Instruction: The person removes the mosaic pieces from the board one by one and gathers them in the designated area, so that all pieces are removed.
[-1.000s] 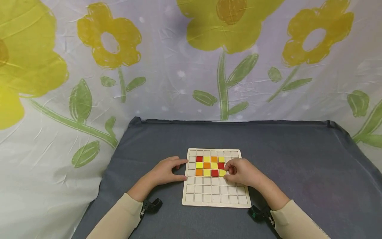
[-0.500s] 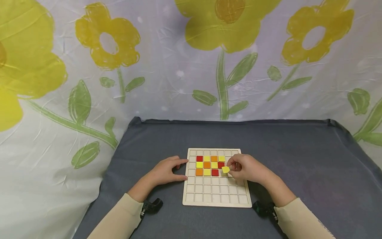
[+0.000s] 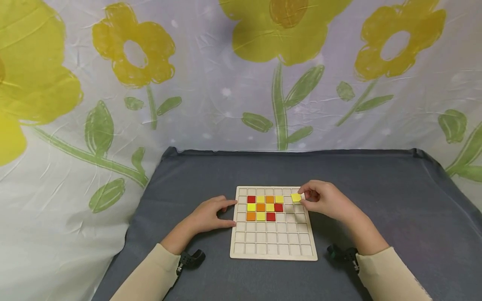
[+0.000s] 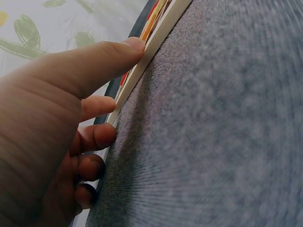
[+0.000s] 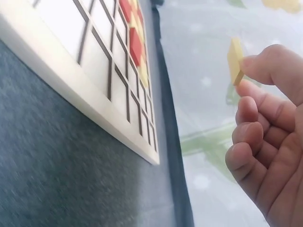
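Note:
A pale wooden grid board lies on the dark cloth, with red, orange and yellow square tiles in three rows of its upper part. My right hand pinches a yellow tile between thumb and index finger, over the board's upper right corner. In the right wrist view that tile is held up clear of the board, the other fingers of the hand curled. The thumb and index fingertip of my left hand touch the board's left edge; in the left wrist view the thumb of the hand rests on the rim.
Dark grey cloth covers the table around the board. Behind it hangs a pale curtain printed with yellow flowers and green leaves. A black band with a small device is on each wrist.
My right hand has lifted the yellow tile from the right end of the third row and moved it up and to the right. My left hand has stayed at the board's edge.

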`<action>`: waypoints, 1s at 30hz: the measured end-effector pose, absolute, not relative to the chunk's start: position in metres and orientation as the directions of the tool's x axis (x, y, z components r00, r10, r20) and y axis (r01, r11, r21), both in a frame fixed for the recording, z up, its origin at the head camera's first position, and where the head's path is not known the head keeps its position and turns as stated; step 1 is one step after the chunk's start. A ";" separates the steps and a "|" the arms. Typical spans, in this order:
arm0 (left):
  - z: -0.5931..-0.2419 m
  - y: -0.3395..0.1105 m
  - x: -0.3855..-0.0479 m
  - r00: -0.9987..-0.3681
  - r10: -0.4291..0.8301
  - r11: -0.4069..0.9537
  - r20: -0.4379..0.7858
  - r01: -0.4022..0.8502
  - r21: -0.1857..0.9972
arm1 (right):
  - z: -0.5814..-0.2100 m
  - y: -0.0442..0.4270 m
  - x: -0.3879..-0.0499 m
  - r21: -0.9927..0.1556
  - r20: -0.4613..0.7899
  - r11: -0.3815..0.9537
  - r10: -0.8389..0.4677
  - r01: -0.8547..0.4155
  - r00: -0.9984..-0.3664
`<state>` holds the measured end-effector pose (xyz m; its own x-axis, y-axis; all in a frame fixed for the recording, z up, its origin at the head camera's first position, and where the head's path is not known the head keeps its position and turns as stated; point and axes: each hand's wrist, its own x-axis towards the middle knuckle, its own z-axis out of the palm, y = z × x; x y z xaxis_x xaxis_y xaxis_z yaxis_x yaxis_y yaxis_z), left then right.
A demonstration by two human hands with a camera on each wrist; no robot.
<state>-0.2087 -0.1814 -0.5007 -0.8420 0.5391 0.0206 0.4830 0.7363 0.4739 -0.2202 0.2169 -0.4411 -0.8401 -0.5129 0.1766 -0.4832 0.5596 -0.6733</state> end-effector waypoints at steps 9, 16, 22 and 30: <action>-0.501 -0.182 -0.209 -0.843 0.538 0.742 0.017 0.482 0.465 | -0.437 0.232 -0.224 -0.670 0.191 0.590 -0.451 -0.451 -0.872; -0.500 -0.181 -0.208 -0.838 0.544 0.727 0.034 0.492 0.479 | -0.434 0.246 -0.229 -0.653 0.208 0.621 -0.402 -0.433 -0.892; -0.502 -0.182 -0.208 -0.841 0.540 0.734 0.027 0.486 0.475 | -0.434 0.258 -0.232 -0.677 0.195 0.622 -0.363 -0.393 -0.911; -0.502 -0.182 -0.209 -0.842 0.538 0.736 0.030 0.487 0.470 | -0.439 0.271 -0.237 -0.709 0.145 0.621 -0.338 -0.336 -0.930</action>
<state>-0.2091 -0.1820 -0.5024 -0.8421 0.5384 0.0301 0.4874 0.7360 0.4698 -0.2367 0.2715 -0.4393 -0.9300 -0.3381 0.1446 -0.3358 0.6205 -0.7086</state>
